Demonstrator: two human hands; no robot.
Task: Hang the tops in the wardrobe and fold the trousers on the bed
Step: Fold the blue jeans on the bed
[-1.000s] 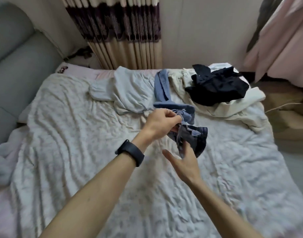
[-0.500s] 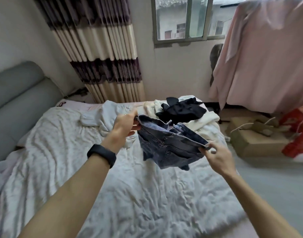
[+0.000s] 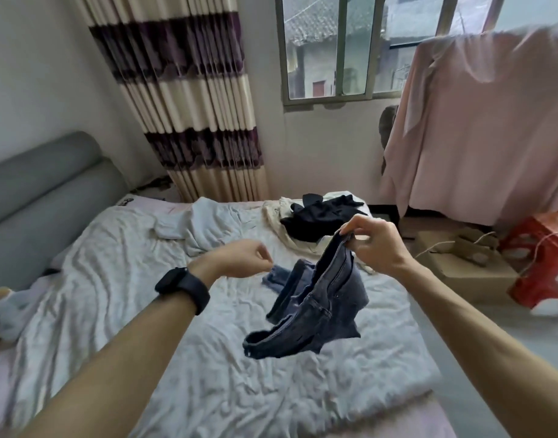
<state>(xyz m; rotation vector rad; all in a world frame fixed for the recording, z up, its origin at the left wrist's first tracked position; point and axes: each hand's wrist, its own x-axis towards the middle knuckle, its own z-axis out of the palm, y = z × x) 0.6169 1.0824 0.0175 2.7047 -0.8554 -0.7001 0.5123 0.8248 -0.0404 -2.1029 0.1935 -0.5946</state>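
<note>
Dark blue jeans [image 3: 328, 298] hang in the air above the bed [image 3: 145, 311]. My right hand [image 3: 375, 245] pinches one end of their waistband and holds it up. The other end of the waistband dangles low, and a paler leg trails towards the bed. My left hand [image 3: 239, 259], with a black watch on its wrist, hovers just left of the jeans with its fingers curled and nothing held. A black garment [image 3: 321, 216] lies on a cream one [image 3: 280, 216] at the far side of the bed. A pale grey top [image 3: 208, 222] lies beside them.
A grey headboard [image 3: 34, 200] runs along the left and a striped curtain [image 3: 192, 105] hangs behind the bed. A pink garment [image 3: 476, 121] hangs on the right by the window. Below it a cardboard box [image 3: 460, 263] and a red stool [image 3: 543, 263] stand on the floor.
My left hand let go of the waistband and drew back to the left. My right hand lifted its end, so the jeans now hang from it alone. The view tilted up.
</note>
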